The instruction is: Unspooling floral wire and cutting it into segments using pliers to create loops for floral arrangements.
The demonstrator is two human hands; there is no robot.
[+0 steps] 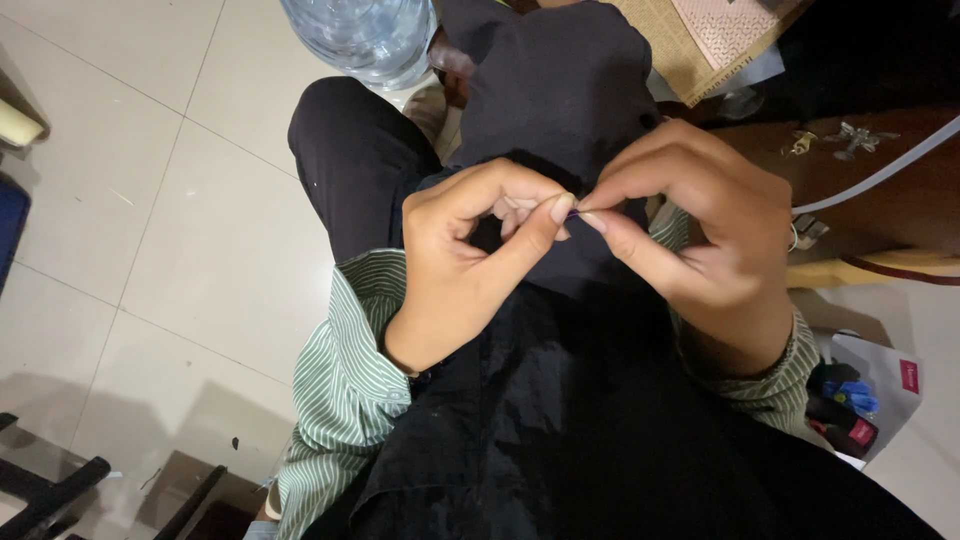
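The floor (pixel 150 200) is pale tile. On my lap lies dark cloth (pixel 560 110). My left hand (pixel 465 260) and right hand (pixel 700 235) pinch a tiny thread (pixel 573 213) tight, fingertips touching. I think I'm threading or knotting; next needs a slow, steady pull.

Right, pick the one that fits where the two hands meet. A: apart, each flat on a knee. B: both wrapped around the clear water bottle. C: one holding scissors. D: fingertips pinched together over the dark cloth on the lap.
D: the left hand and the right hand bring thumb and forefinger tips together over the dark cloth on the lap; the clear water bottle stands untouched on the floor.
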